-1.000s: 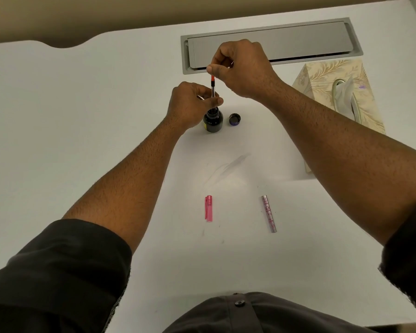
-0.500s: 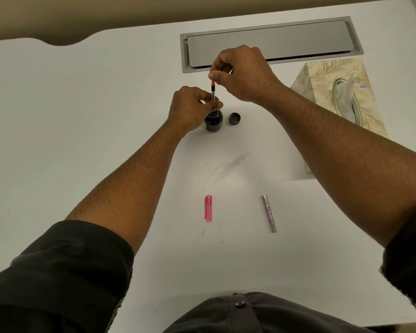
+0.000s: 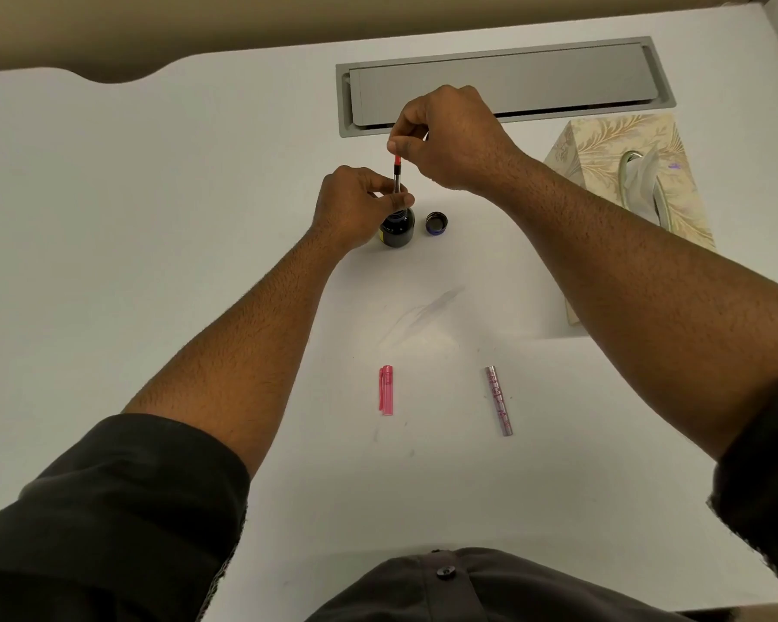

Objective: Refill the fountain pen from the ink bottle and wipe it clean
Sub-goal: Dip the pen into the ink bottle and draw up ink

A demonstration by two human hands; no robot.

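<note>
Pen, stripped to its slim inner part, stands upright with its lower end down in the mouth of the ink bottle; the nib itself is hidden inside, so how deep it sits cannot be told. Its upper end is red-orange, and the right hand pinches that tip between thumb and forefinger from above. The left hand curls its fingers round the pen's lower shaft just over the bottle neck, thumb and forefinger closed on it, and seems also to steady the bottle, though the contact there is hard to make out.

The bottle is dark, small and round, upright on the white table, with a sliver of yellow label at its left side. Just beside it to the right lies its black cap, open side up, apart from the bottle.

Nearer the person, a pink pen cap and a silvery patterned barrel lie flat, well apart from each other. A faint grey smear marks the table between them and the bottle. A tissue box sits at the right, with a tissue sticking out, and a grey metal hatch is set into the table behind the hands.
</note>
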